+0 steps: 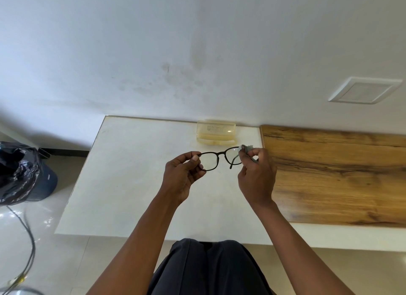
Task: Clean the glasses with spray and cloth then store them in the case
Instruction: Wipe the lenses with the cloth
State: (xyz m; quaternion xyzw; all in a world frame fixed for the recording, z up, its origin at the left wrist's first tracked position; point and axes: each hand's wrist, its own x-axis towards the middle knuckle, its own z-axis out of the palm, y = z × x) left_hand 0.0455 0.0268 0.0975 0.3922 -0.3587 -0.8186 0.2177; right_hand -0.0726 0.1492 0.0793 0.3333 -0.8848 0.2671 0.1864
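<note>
Dark-framed glasses [216, 159] are held up above the white table [131, 185]. My left hand [183, 174] pinches the frame's left end between thumb and fingers. My right hand [257, 174] pinches a small grey cloth [247, 149] against the right lens. A translucent yellowish glasses case [216, 133] lies shut at the table's far edge by the wall, just beyond the glasses. No spray bottle shows in the view.
A wooden board [334, 174] covers the table to the right of my hands. A bin lined with a black bag [22, 174] stands on the floor at the left, with cables [28, 239] trailing near it. My dark-trousered lap [208, 268] is at the table's near edge.
</note>
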